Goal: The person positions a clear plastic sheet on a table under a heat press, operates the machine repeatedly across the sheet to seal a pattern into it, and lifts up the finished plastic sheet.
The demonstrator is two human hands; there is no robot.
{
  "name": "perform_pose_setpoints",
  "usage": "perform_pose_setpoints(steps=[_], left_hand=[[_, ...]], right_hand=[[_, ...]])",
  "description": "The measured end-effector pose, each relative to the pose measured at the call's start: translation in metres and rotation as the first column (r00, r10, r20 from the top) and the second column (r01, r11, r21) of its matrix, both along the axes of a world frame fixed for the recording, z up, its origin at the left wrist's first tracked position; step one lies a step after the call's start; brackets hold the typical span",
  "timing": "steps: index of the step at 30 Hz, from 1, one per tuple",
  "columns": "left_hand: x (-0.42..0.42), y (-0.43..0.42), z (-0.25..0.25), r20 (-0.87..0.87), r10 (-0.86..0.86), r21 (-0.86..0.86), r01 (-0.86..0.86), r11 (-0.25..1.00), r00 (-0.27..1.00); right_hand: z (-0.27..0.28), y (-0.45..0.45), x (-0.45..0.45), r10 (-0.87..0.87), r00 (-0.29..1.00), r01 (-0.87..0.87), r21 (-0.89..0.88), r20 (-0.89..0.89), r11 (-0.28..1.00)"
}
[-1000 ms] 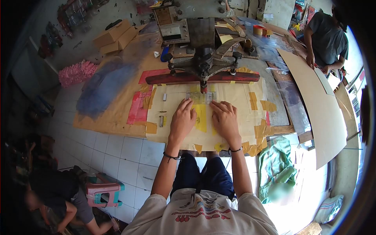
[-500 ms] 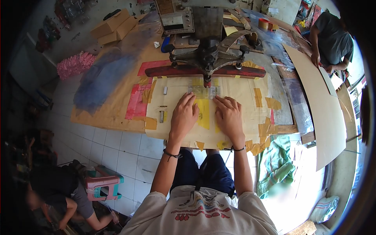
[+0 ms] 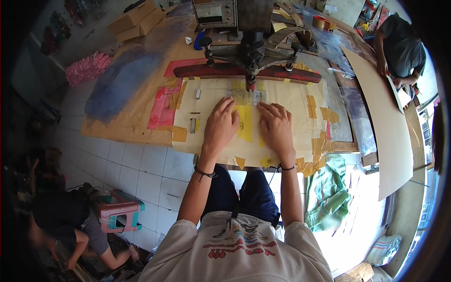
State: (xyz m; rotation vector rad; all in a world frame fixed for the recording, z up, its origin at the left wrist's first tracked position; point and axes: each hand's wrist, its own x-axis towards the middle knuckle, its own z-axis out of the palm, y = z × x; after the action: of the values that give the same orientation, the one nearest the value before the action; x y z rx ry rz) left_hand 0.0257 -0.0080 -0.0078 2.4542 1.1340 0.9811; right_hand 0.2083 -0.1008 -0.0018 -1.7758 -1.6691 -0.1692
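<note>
Left hand and right hand, unclenched, gripping nothing, reach equally to opposite ends of the clear sheet, just before the bar's middle, long axis apparently parallel to it.

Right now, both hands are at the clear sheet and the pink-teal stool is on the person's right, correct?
Not quite: the head view shows the pink-teal stool on the person's left. Left hand and right hand are indeed at the clear sheet.
</note>
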Motion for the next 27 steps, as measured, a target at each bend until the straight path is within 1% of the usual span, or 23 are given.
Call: perform_pose_setpoints(steps=[7,17,20,27], left_hand=[[0.0005,-0.0016,0.0037,0.021,-0.007,0.002,0.007,1.0,1.0],[-0.0001,0.0009,0.0006,0.003,0.009,0.001,-0.009,1.0,1.0],[-0.0004,-0.0013,0.0029,0.012,0.01,-0.006,-0.01,1.0,1.0],[0.0004,0.0009,-0.0016,0.022,0.01,-0.009,-0.009,1.0,1.0]], right_hand=[[0.0007,-0.0006,-0.0006,0.014,1.0,-0.013,0.011,-0.023,1.0],[0.0006,-0.0007,-0.0014,0.007,1.0,-0.007,-0.015,0.005,1.0],[0.0021,0.0011,-0.0051,-0.026,0.999,0.026,0.002,0.024,1.0],[-0.0047,0.0035,-0.0016,0.0,0.998,0.002,-0.038,0.056,0.999]])
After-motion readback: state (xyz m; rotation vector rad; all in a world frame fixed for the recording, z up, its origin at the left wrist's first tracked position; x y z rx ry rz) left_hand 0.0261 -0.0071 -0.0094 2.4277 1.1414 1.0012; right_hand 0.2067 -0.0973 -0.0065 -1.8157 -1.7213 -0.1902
